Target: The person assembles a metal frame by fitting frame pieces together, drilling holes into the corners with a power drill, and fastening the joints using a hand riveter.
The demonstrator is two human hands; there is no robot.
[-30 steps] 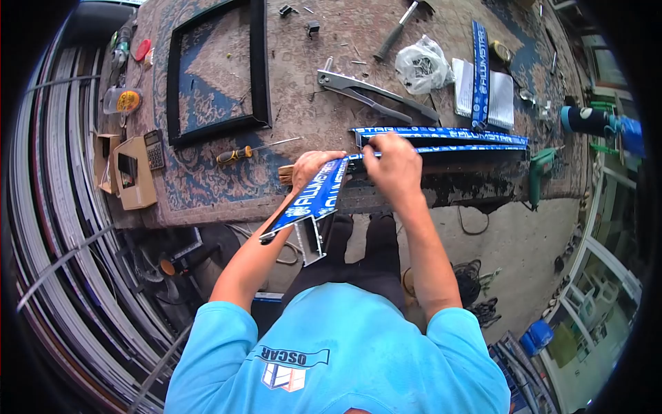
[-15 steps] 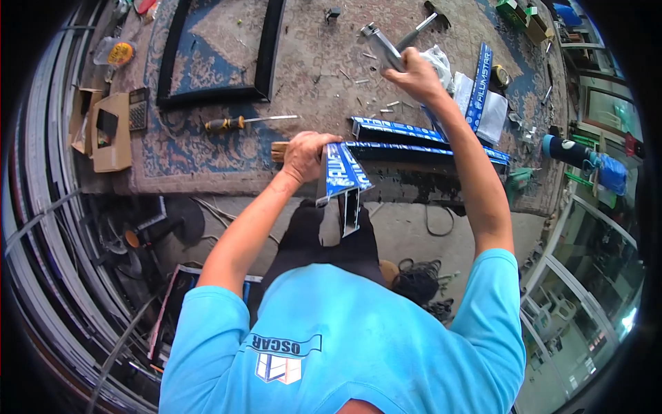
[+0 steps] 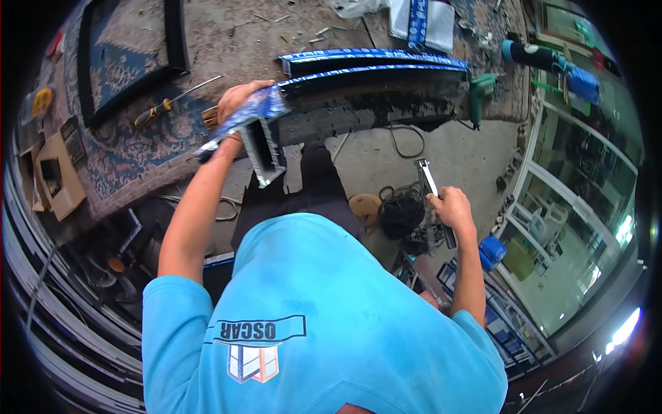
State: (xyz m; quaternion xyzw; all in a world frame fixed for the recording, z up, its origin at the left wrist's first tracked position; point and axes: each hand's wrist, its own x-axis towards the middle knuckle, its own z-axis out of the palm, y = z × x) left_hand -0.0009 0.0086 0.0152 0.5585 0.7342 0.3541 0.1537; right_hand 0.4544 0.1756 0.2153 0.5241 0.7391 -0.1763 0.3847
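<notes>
My left hand [image 3: 238, 100] grips a dark profile with blue film [image 3: 258, 110] at the table's front edge; its hollow cut end points toward me, and the film is blurred. Away from the table on the right, my right hand [image 3: 452, 206] is closed around a metal hand tool [image 3: 432, 181], a riveter or pliers by its look, with its dark handle end showing below the fist. Long film-covered profiles [image 3: 372, 62] lie along the table's front part, to the right of my left hand.
A black frame [image 3: 131, 100] and a screwdriver [image 3: 157, 111] lie on the carpeted table [image 3: 131, 162] at the left. At its right end are a green drill [image 3: 478, 96] and a dark cylindrical object [image 3: 534, 54]. Cables [image 3: 402, 212] lie on the floor.
My right hand has lifted the metal tool off the table and swung it right and back toward my body. The profile in my left hand has tilted. The view has shifted.
</notes>
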